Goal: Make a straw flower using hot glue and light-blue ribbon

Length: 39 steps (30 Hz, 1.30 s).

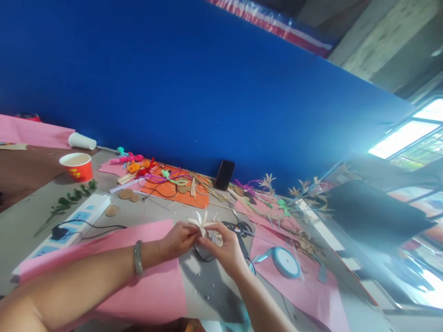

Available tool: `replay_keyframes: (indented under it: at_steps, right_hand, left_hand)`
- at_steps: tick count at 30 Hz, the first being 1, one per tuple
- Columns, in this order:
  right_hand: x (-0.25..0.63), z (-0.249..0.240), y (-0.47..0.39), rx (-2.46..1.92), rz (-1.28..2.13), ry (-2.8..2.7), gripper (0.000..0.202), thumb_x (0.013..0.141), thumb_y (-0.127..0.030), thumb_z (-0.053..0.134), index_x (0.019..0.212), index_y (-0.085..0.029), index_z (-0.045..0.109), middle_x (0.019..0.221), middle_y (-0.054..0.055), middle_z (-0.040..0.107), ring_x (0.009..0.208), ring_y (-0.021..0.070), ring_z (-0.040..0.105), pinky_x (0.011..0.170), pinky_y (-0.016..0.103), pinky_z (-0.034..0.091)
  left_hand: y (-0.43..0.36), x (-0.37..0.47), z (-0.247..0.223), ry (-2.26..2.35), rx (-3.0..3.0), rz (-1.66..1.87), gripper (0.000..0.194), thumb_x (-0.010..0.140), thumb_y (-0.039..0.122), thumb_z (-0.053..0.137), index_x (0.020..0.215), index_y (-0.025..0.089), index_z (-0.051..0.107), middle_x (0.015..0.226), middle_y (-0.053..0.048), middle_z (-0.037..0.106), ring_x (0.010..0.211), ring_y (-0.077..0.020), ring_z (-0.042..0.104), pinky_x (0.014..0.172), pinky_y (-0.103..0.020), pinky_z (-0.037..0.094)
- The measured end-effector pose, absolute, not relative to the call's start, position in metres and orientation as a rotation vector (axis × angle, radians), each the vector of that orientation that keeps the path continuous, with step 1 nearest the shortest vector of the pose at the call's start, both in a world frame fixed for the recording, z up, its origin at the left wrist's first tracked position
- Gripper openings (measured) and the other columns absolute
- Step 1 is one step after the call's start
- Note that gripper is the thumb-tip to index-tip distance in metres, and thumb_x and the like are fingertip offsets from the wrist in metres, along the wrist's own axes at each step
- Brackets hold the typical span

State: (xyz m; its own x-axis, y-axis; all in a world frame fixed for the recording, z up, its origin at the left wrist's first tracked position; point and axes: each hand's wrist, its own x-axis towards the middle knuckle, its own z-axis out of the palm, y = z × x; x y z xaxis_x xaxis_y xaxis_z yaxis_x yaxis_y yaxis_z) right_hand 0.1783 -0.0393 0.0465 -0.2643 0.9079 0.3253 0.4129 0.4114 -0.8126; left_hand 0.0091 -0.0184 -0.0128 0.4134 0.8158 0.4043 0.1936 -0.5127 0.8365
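Note:
A small cream-white flower with narrow pointed petals (201,220) is held up above the table, between both hands. My left hand (178,240), below a bracelet-banded wrist, pinches its left side with thumb and fingertips. From the right, my right hand (224,246) grips it between thumb and forefinger, the fingers bent round. Just behind the right hand lie black-handled scissors (244,228) and a dark device with a cable, partly covered by the hand. Pink paper (152,290) lies under my left forearm.
A white power strip (74,226) with a black plug, a green leafy sprig (65,203) and a red paper cup (76,167) stand left. A phone (224,175) leans on the blue partition (173,83). A ribbon roll (285,262) lies right, near dried flower stems (304,191).

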Motion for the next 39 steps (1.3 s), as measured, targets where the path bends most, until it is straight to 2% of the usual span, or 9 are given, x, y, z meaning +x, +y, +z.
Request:
replay_keyframes:
  at_steps: [3, 5, 12, 18, 22, 24, 27, 33, 39]
  right_hand:
    - [0.17, 0.044, -0.036, -1.117, 0.822, -1.737, 0.005, 0.074, -0.023, 0.069, 0.077, -0.02, 0.067, 0.085, 0.004, 0.07, 0.084, 0.0213, 0.065, 0.08, 0.035, 0.049]
    - [0.169, 0.043, -0.034, -1.109, 0.845, -1.702, 0.006, 0.075, -0.025, 0.068, 0.073, -0.02, 0.066, 0.086, 0.004, 0.069, 0.084, 0.0213, 0.064, 0.079, 0.034, 0.048]
    - [0.172, 0.039, -0.031, -1.139, 0.902, -1.612, 0.007, 0.072, -0.026, 0.071, 0.071, -0.019, 0.067, 0.087, 0.004, 0.069, 0.084, 0.0205, 0.063, 0.083, 0.034, 0.045]
    - [0.17, 0.035, -0.029, -1.119, 0.922, -1.616, 0.008, 0.073, -0.024, 0.071, 0.07, -0.019, 0.066, 0.088, 0.003, 0.069, 0.084, 0.0201, 0.063, 0.081, 0.031, 0.044]
    - [0.171, 0.033, -0.025, -1.102, 0.846, -1.592, 0.009, 0.074, -0.026, 0.072, 0.074, -0.02, 0.065, 0.084, 0.002, 0.069, 0.082, 0.0197, 0.063, 0.081, 0.032, 0.044]
    - [0.172, 0.034, -0.024, -1.087, 0.827, -1.576, 0.011, 0.075, -0.028, 0.072, 0.075, -0.02, 0.064, 0.083, 0.003, 0.069, 0.081, 0.0195, 0.062, 0.08, 0.032, 0.044]
    - [0.174, 0.038, -0.025, -1.066, 0.833, -1.562, 0.014, 0.074, -0.03, 0.073, 0.074, -0.019, 0.064, 0.083, 0.004, 0.069, 0.081, 0.0202, 0.062, 0.078, 0.032, 0.045]
    - [0.174, 0.037, -0.025, -1.024, 0.856, -1.562, 0.014, 0.073, -0.031, 0.074, 0.074, -0.02, 0.066, 0.081, 0.004, 0.069, 0.079, 0.0205, 0.063, 0.077, 0.033, 0.046]
    - [0.171, 0.038, -0.028, -1.011, 0.924, -1.577, 0.012, 0.072, -0.03, 0.074, 0.074, -0.02, 0.068, 0.079, 0.003, 0.069, 0.079, 0.0204, 0.062, 0.078, 0.033, 0.045]
  left_hand:
    - [-0.019, 0.008, -0.009, 0.832, 1.926, 1.087, 0.035, 0.091, 0.027, 0.045, 0.064, 0.016, 0.065, 0.058, -0.002, 0.062, 0.053, -0.0117, 0.054, 0.057, -0.022, 0.041]
    - [-0.019, 0.008, -0.007, 0.821, 1.915, 1.085, 0.036, 0.091, 0.025, 0.045, 0.061, 0.015, 0.063, 0.056, -0.002, 0.06, 0.052, -0.0109, 0.052, 0.056, -0.021, 0.041]
    - [-0.016, 0.011, -0.008, 0.755, 1.836, 1.107, 0.038, 0.092, 0.024, 0.043, 0.061, 0.013, 0.064, 0.058, -0.003, 0.061, 0.055, -0.0102, 0.055, 0.056, -0.019, 0.04]
    - [-0.017, 0.01, -0.006, 0.803, 1.845, 1.088, 0.03, 0.087, 0.022, 0.051, 0.062, 0.012, 0.064, 0.055, 0.001, 0.057, 0.052, -0.0082, 0.05, 0.053, -0.018, 0.036]
    - [-0.017, 0.01, -0.001, 0.88, 1.715, 1.12, 0.024, 0.086, 0.032, 0.057, 0.077, 0.012, 0.069, 0.056, 0.002, 0.054, 0.05, -0.0087, 0.048, 0.05, -0.019, 0.034]
    - [-0.018, 0.011, 0.003, 0.906, 1.57, 1.132, 0.029, 0.084, 0.039, 0.06, 0.086, 0.012, 0.069, 0.053, 0.003, 0.051, 0.047, -0.0086, 0.046, 0.046, -0.018, 0.033]
    - [-0.02, 0.012, 0.011, 0.899, 1.471, 1.172, 0.032, 0.082, 0.042, 0.063, 0.088, 0.012, 0.07, 0.049, 0.004, 0.048, 0.044, -0.0081, 0.044, 0.045, -0.018, 0.033]
    - [-0.023, 0.007, 0.02, 0.865, 1.526, 1.19, 0.026, 0.082, 0.036, 0.065, 0.087, 0.012, 0.073, 0.053, 0.002, 0.053, 0.047, -0.0077, 0.046, 0.048, -0.018, 0.035]
    - [-0.025, 0.001, 0.012, 0.841, 1.589, 1.207, 0.025, 0.083, 0.036, 0.064, 0.088, 0.013, 0.074, 0.057, -0.001, 0.06, 0.052, -0.011, 0.055, 0.053, -0.02, 0.041]
